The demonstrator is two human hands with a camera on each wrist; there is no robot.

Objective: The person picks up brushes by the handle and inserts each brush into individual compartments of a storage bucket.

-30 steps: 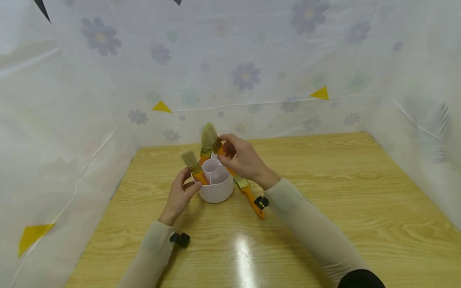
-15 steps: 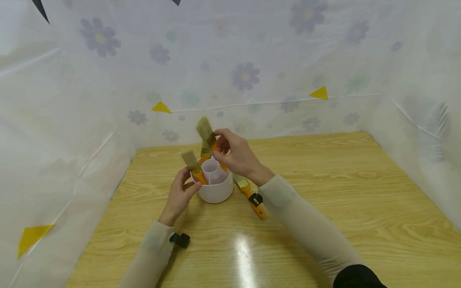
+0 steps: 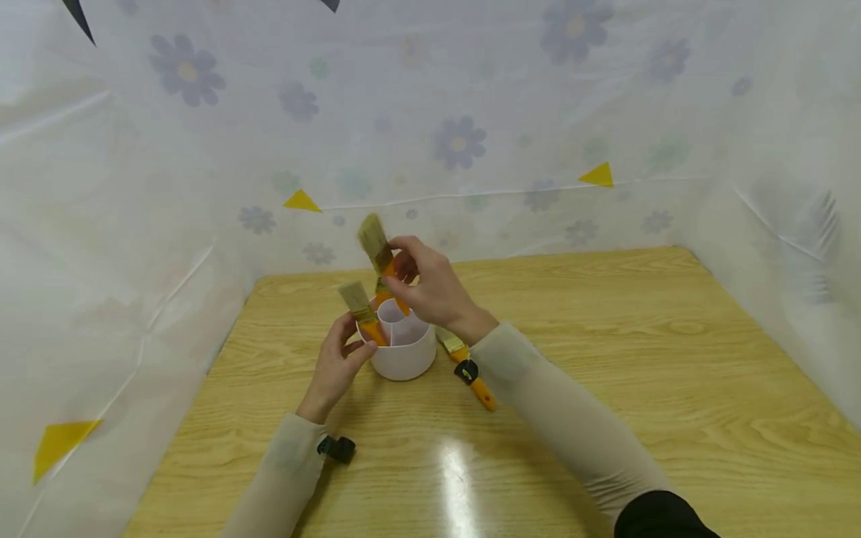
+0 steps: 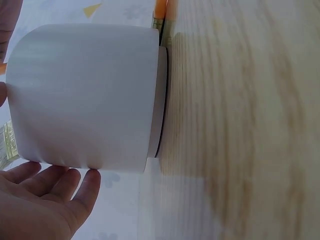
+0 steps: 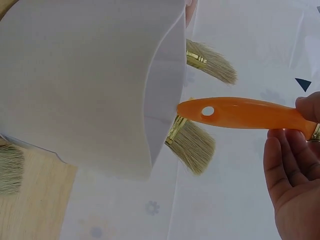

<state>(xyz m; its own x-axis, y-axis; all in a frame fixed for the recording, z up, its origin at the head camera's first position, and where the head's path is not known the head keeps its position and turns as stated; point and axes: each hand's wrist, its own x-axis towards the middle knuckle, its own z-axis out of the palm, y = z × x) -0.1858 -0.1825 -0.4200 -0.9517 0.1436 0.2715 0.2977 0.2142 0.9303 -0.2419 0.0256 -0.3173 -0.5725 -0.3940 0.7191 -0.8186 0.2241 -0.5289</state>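
Note:
A round white holder with inner compartments (image 3: 403, 363) stands upright on the table. My left hand (image 3: 336, 366) grips its left side, fingers along the wall and thumb at the rim. Just above the rim, my right hand (image 3: 433, 288) pinches a paintbrush (image 3: 374, 239) near its metal band, bristles up. In the right wrist view the tip of its orange handle (image 5: 240, 112) points toward the holder's opening. Two other paintbrushes lean in the holder: one at the left (image 3: 355, 299), another behind (image 3: 382, 290), partly hidden by the held one.
Another orange-handled paintbrush (image 3: 481, 393) lies on the wooden table (image 3: 639, 359), right of the holder and under my right wrist. White flowered sheeting (image 3: 430, 97) hangs behind the table and at both sides.
My right hand has carried its paintbrush left and slightly up, across the holder's back part. The left hand and the holder have stayed in place.

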